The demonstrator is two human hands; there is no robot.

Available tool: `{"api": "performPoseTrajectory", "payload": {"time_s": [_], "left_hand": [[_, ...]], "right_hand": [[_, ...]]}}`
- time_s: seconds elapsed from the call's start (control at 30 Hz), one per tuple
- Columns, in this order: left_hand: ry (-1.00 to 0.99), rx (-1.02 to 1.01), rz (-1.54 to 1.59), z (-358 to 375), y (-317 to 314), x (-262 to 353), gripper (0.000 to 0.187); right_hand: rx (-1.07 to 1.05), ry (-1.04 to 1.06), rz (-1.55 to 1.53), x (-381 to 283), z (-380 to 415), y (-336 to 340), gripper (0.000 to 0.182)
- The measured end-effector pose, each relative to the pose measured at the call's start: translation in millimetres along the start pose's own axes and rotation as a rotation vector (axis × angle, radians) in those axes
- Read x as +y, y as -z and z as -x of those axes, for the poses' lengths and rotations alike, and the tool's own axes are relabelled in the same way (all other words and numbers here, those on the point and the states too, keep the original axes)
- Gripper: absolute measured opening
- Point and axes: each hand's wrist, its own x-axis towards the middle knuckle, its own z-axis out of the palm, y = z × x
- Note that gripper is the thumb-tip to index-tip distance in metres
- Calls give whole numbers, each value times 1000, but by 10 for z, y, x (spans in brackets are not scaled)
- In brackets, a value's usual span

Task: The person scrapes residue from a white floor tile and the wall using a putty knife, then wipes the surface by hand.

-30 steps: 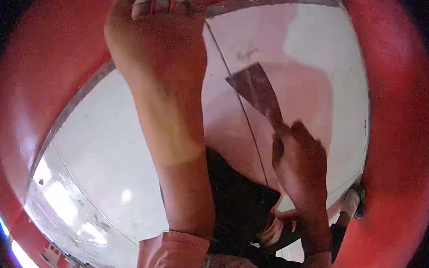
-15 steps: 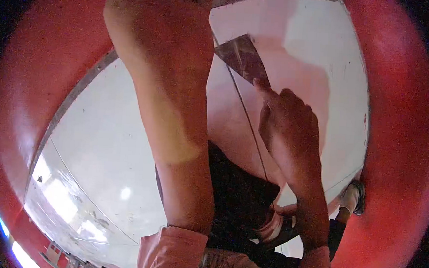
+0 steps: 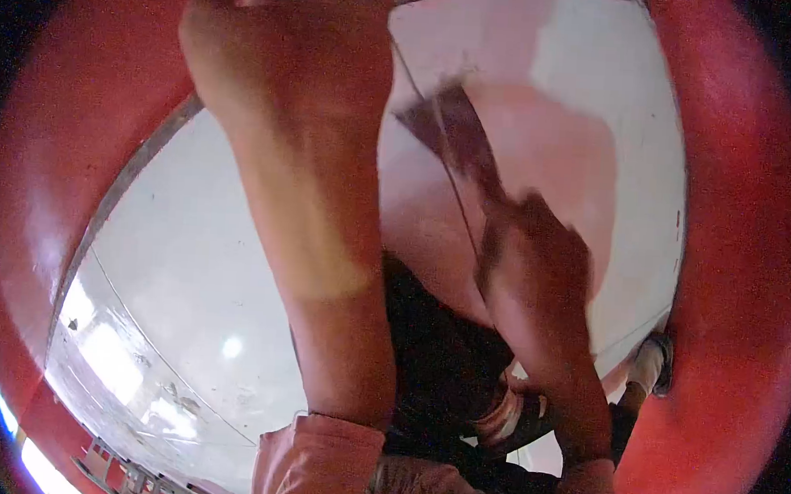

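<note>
My right hand (image 3: pixel 538 263) grips a scraper with a wide, dark, flared blade (image 3: pixel 451 129); its handle is hidden in my fingers. The blade lies over the white floor (image 3: pixel 198 255), across a thin dark joint line, and is blurred. Dark crumbs (image 3: pixel 463 76) show just beyond its front edge. My left hand (image 3: pixel 289 54) is raised at the top of the view, close to the camera, beside the red surface (image 3: pixel 89 124). Its fingers point up and look apart, though their tips are cut off. I see nothing held in it.
Red surfaces curve up at left and right, with a dark strip (image 3: pixel 141 158) along the left floor edge. My shoe (image 3: pixel 647 366) rests near the right red surface. Metal frames (image 3: pixel 133 482) stand at the lower left, near glossy reflections. Dark clothing (image 3: pixel 444 339) covers my legs.
My right hand and the scraper have drawn back slightly toward me. Dark crumbs now show beyond the blade. My left hand has shifted a little to the left and up.
</note>
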Motion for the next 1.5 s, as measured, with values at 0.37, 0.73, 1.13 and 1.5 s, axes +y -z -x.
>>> {"api": "performPoseTrajectory", "payload": {"time_s": [0.37,0.73,1.13,1.5], "left_hand": [[359,-56,98,-247,235,362,9],[-66,66,-116,81,-10,96,11],[-89,0,2,88,-2,-21,10],[-111,-8,27,92,36,27,11]], "right_hand": [[-29,27,-26,-242,181,295,58],[-37,48,-77,-324,182,380,36],[-44,8,97,-329,159,456,18],[-8,110,28,-300,103,329,45]]}}
